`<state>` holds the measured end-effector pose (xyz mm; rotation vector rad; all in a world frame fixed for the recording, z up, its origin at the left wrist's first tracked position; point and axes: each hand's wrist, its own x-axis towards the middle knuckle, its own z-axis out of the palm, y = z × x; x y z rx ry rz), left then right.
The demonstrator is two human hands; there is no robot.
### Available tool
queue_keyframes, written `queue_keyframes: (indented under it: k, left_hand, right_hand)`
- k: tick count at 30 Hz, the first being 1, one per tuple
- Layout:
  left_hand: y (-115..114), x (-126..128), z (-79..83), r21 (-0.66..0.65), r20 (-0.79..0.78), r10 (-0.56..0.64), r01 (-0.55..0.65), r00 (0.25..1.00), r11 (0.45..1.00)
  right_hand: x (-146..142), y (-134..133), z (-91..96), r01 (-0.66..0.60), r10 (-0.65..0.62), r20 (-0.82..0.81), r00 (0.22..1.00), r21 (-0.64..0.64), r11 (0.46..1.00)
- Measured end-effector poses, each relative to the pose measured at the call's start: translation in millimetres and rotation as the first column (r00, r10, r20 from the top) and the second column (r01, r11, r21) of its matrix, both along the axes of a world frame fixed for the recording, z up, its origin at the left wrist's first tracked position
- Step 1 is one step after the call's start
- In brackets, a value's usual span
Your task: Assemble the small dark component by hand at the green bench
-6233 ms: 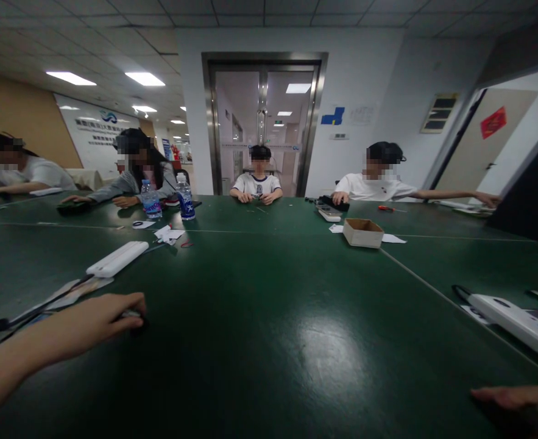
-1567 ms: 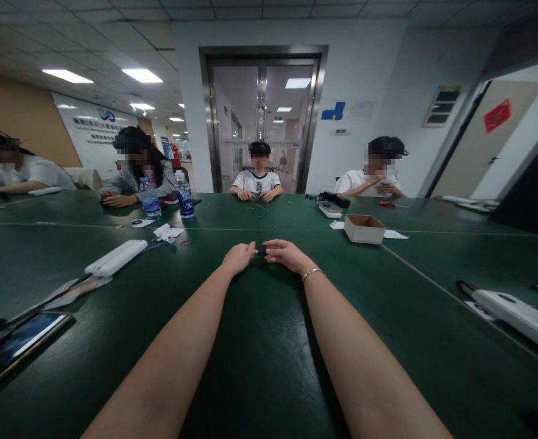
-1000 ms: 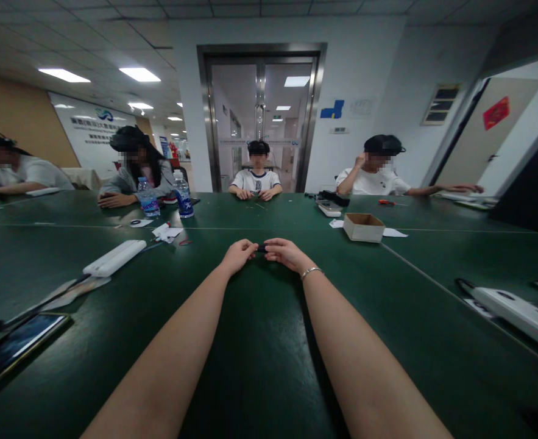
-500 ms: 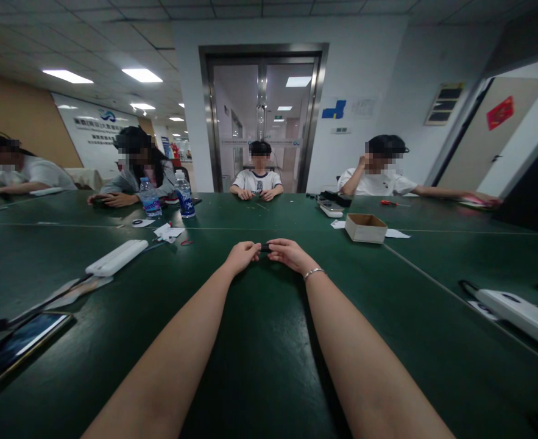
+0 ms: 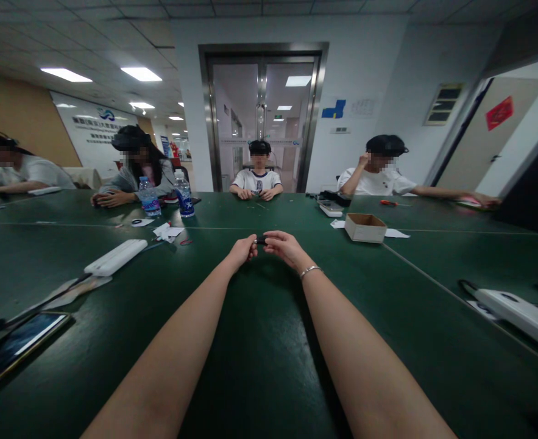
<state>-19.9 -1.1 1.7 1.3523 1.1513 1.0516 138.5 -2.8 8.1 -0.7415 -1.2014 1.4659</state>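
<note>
Both my arms stretch forward over the dark green table [image 5: 259,341]. My left hand [image 5: 242,250] and my right hand [image 5: 285,247] meet at the middle, fingers pinched together on a small black object [image 5: 261,241] held between them, slightly above the tabletop. The object is too small to name. A thin silver bracelet [image 5: 310,270] circles my right wrist.
A white power strip [image 5: 114,257] and a phone [image 5: 15,341] lie at my left, another white power strip [image 5: 520,314] at my right. A cardboard box [image 5: 364,227], two water bottles [image 5: 185,195] and papers sit farther off. Several people sit around the far side.
My left hand came in from the left and my right from the lower right, and they joined at the centre. In the last half second both rose a little with the small object.
</note>
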Motion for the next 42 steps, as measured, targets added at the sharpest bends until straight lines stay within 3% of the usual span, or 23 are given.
queue_keyframes:
  k: [5, 12, 17, 23, 42]
  left_hand:
    - [4.3, -5.6, -3.5, 0.015, -0.019, 0.035, -0.035, 0.999, 0.999]
    - [8.3, -6.2, -12.7, 0.073, -0.168, -0.025, 0.037, 0.985, 0.997]
    - [5.1, -6.2, -14.0, 0.133, -0.291, -0.004, 0.044, 0.957, 0.990]
    - [5.7, -6.3, -13.7, 0.093, -0.221, -0.033, 0.055, 0.975, 0.994]
    - [13.7, -7.9, -20.8, 0.066, -0.208, -0.049, 0.064, 0.977, 0.996]
  right_hand:
    - [-4.1, 0.1, 0.4, 0.007, -0.007, 0.022, 1.000, 0.013, 1.000]
    - [4.2, -3.0, -5.2, 0.036, -0.023, 0.107, 0.994, -0.117, 0.992]
    - [4.9, -3.8, -5.5, 0.012, 0.004, 0.121, 0.993, -0.130, 0.991]
    - [5.6, -1.9, -6.9, 0.007, 0.007, 0.111, 0.994, -0.128, 0.992]
    - [6.7, -4.1, -6.9, -0.007, 0.019, 0.109, 0.994, -0.106, 0.994]
